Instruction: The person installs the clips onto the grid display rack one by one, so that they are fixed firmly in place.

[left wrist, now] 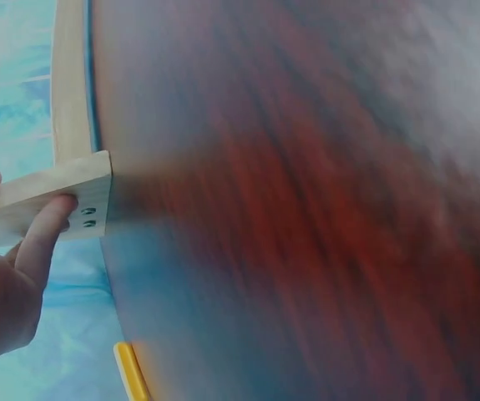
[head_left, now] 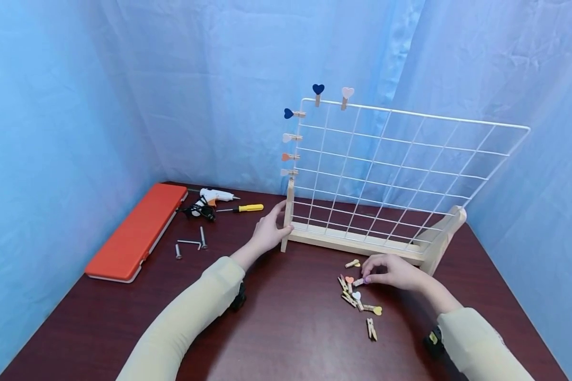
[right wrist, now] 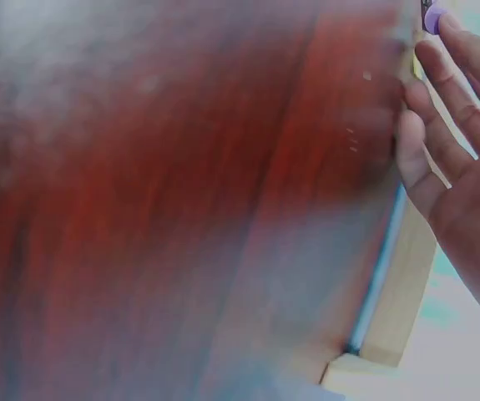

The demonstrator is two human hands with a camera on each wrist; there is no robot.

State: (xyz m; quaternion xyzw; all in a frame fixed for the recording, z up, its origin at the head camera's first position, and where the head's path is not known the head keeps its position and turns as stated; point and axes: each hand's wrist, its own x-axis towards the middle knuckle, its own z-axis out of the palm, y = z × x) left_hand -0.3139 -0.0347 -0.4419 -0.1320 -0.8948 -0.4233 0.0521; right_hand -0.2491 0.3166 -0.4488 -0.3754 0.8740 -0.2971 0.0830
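Observation:
A white wire grid (head_left: 386, 137) stands in a wooden base, with several heart clothespins clipped along its left side and top-left edge. My left hand (head_left: 267, 232) grips the left wooden leg (left wrist: 56, 188) of that stand, fingers on its outer face beside two screw holes. Just in front of the base, my right hand (head_left: 392, 271) pinches a small clothespin with a purple heart (right wrist: 433, 18) between thumb and fingertips, low over the table. Several loose wooden clothespins (head_left: 349, 299) lie next to that hand, some with yellow, orange or white hearts.
On the left of the dark table (head_left: 271, 323) lies a flat red case (head_left: 138, 230). Near it are a white glue gun (head_left: 216, 196), a yellow-handled screwdriver (head_left: 250, 208) and a few metal bolts (head_left: 203, 237). Pale blue curtains (head_left: 219, 95) enclose the table's back and sides.

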